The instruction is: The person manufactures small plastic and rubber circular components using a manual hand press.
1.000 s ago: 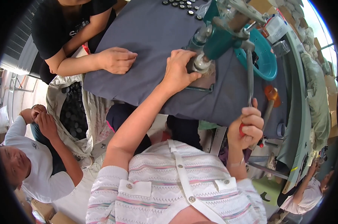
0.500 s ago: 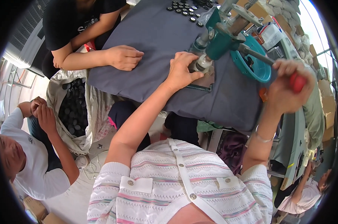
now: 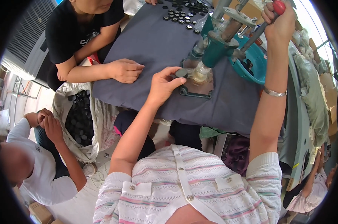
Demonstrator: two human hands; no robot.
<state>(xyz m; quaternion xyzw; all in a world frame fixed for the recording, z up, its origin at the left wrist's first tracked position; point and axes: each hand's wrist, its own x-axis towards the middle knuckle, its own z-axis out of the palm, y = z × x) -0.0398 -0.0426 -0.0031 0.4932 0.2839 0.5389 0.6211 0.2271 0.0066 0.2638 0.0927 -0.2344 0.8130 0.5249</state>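
Between thumb and fingers, my left hand point(image 3: 162, 85) pinches a dark round disc point(image 3: 181, 73), just left of the tooling of a green hand press point(image 3: 217, 48). A clear, yellowish die point(image 3: 200, 74) sits under the press head, above the metal base plate point(image 3: 205, 86). My right hand point(image 3: 280, 29) is raised at the upper right, closed around the end of the press lever point(image 3: 254, 38). The lever's red ball knob point(image 3: 278, 7) shows at the top of that hand.
Several black discs with pale centres point(image 3: 182, 18) lie on the grey cloth point(image 3: 139, 48). A teal basin point(image 3: 259, 71) with dark pieces stands right of the press. A co-worker's forearm point(image 3: 98, 71) rests at the left edge, above an open sack point(image 3: 101, 112) of dark discs. Another person point(image 3: 45, 164) sits at lower left.
My right hand has swung up and away with the lever, and the press head has risen. My left hand has drawn back left from the die, and a dark disc now shows in it.
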